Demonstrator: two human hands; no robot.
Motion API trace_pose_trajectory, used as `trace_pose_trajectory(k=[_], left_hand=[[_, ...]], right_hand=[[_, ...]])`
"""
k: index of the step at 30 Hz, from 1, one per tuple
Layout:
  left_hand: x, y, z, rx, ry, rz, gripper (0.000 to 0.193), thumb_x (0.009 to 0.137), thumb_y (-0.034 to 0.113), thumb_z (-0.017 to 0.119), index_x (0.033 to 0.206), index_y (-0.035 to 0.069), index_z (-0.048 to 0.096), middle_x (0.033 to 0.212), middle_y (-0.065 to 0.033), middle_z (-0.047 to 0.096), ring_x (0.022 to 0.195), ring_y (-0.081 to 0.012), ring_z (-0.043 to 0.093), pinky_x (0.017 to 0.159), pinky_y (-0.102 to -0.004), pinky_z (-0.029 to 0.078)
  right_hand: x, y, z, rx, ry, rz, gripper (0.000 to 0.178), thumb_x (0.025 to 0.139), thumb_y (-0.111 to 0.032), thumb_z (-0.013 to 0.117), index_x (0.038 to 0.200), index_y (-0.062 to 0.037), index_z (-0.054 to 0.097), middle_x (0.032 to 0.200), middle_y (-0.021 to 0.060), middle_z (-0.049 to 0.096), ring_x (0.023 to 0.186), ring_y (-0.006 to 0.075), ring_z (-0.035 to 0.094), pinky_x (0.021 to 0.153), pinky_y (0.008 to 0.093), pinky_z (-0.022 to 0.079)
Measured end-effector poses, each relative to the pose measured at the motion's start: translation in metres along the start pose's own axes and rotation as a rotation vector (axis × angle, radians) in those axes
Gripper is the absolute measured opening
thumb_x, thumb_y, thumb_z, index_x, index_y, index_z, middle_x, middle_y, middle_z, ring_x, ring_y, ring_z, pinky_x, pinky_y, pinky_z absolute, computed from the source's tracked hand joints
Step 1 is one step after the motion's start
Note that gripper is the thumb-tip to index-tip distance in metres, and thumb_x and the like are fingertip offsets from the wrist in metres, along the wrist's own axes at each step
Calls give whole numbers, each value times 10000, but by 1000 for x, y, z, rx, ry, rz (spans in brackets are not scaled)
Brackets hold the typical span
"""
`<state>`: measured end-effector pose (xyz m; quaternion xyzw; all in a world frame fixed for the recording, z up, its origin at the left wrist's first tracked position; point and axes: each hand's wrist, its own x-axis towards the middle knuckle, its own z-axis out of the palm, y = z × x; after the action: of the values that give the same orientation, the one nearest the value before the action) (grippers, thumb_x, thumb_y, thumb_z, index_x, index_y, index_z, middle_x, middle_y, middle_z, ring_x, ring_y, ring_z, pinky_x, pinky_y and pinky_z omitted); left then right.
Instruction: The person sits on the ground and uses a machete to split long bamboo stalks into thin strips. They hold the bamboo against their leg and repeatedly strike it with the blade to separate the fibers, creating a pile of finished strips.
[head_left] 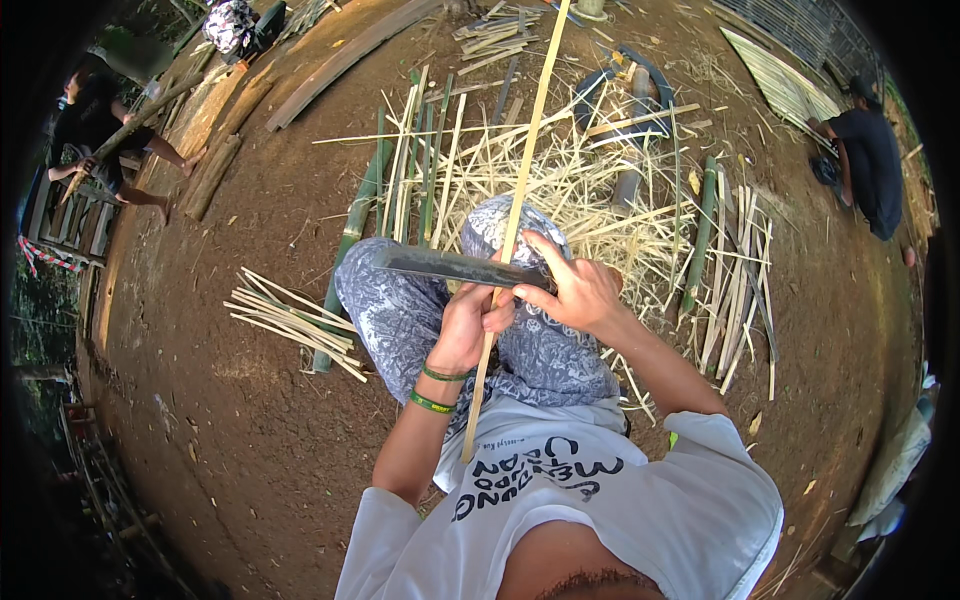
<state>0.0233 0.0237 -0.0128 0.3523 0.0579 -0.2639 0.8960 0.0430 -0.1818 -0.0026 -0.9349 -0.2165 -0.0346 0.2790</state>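
A long pale bamboo strip (533, 130) runs from my lap up past the far edge of the head view. My left hand (470, 325) is closed round this strip, just below a long dark blade, likely a machete (430, 264). The blade lies across the strip, its broad end pointing left. At the blade's right end, my right hand (585, 290) grips it with the thumb along the near side. The right index finger stretches toward the strip. The handle is hidden by my right hand.
Bamboo strips and shavings (570, 200) cover the ground beyond my knees. Bundled strips (300, 320) lie left, more strips (740, 270) right. Green bamboo poles (703, 230) flank the pile. One person (865, 160) crouches right; another person (100, 130) carries a pole at far left.
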Motion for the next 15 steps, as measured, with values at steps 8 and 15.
trace_pose_trajectory(k=[8, 15], left_hand=[[-5, -9, -6, -42, 19, -9, 364, 1070, 157, 399, 1425, 99, 453, 740, 11, 447, 503, -47, 331, 466, -208, 274], [-3, -7, -5, 3, 33, -37, 391, 1077, 164, 400, 1461, 128, 465, 722, 36, 406, 514, -38, 305, 466, -202, 267]], right_hand=[[0, -2, 2, -28, 11, 19, 798, 900, -624, 598, 1500, -142, 387, 482, 179, 542, 454, 392, 598, 474, 495, 481], [3, 0, 0, -36, -21, 35, 811, 889, -609, 622, 1517, -165, 364, 467, 161, 511, 452, 387, 584, 461, 486, 452]])
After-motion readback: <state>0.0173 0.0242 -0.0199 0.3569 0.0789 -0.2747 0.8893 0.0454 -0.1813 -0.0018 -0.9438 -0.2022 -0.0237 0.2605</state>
